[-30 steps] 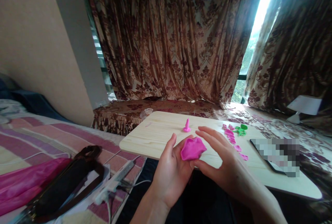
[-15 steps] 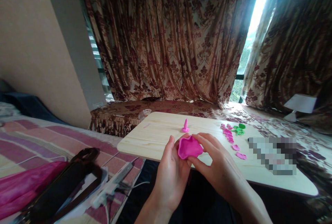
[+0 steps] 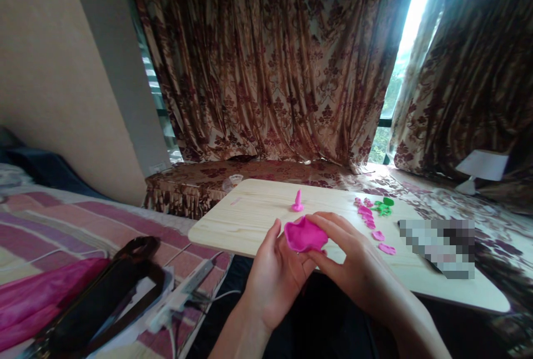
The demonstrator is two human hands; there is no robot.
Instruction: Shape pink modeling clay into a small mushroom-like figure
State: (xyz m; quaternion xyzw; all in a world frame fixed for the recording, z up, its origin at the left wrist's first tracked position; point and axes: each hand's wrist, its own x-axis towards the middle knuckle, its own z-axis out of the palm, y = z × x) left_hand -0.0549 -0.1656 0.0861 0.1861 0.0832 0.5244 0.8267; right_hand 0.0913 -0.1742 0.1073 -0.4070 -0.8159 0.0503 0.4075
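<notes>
A thin, cupped sheet of pink modelling clay [image 3: 306,234] with a wavy rim is held over the near edge of the table. My left hand [image 3: 277,270] cradles it from below and behind, palm up, its thumb standing free to the left. From the right, my right hand [image 3: 347,248] grips the edge of the sheet between thumb and fingers. Beyond the hands, a pink clay cone [image 3: 298,202] stands upright on a flattened base. Small pink clay pieces [image 3: 366,215] lie in a row on the table's right half, beside green clay pieces [image 3: 385,206].
The pale wooden table [image 3: 237,226] has a blurred-out flat device [image 3: 439,248] at its right. Left of me, a bed [image 3: 166,220] holds a dark bag [image 3: 100,298] and a white power strip [image 3: 183,292] with cords. A white lamp [image 3: 483,167] stands at far right.
My right hand has closed from spread fingers to a grip on the clay sheet's right edge. The sheet has tilted and looks more cupped. The view has shifted slightly.
</notes>
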